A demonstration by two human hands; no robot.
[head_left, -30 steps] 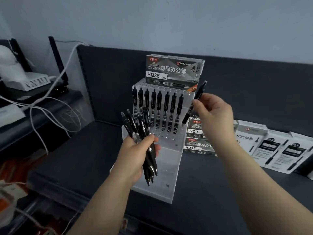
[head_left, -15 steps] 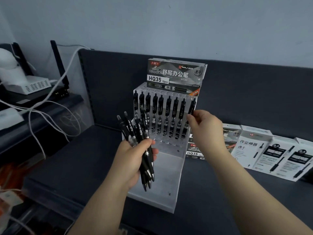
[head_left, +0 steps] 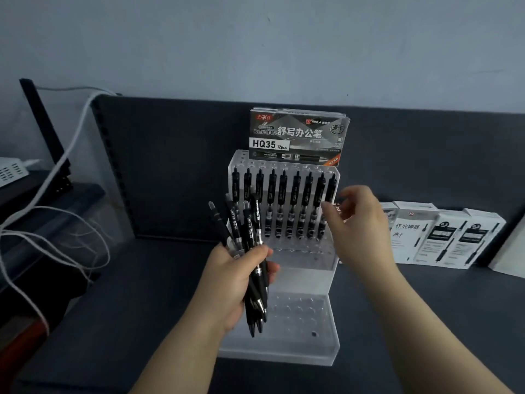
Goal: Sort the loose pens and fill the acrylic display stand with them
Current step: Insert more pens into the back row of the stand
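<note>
A stepped clear acrylic display stand (head_left: 301, 345) sits on the dark sofa seat. Its upper tier holds a full row of several black pens (head_left: 295, 200), standing upright. My left hand (head_left: 241, 280) grips a bundle of several black pens (head_left: 250, 251), tips down, in front of the stand's left side. My right hand (head_left: 358, 223) hovers just right of the row's last pen (head_left: 329, 191), fingers apart and holding nothing. The lower tiers of the stand show empty holes.
A grey HQ35 pen box (head_left: 298, 137) stands on top of the stand. More pen boxes (head_left: 443, 234) lie to the right on the sofa. White cables (head_left: 56, 237) and a black shelf (head_left: 42, 200) lie at the left.
My right hand set its single pen into the last slot at the right end of the upper row and let go. It now draws back, empty. The left hand keeps its bundle.
</note>
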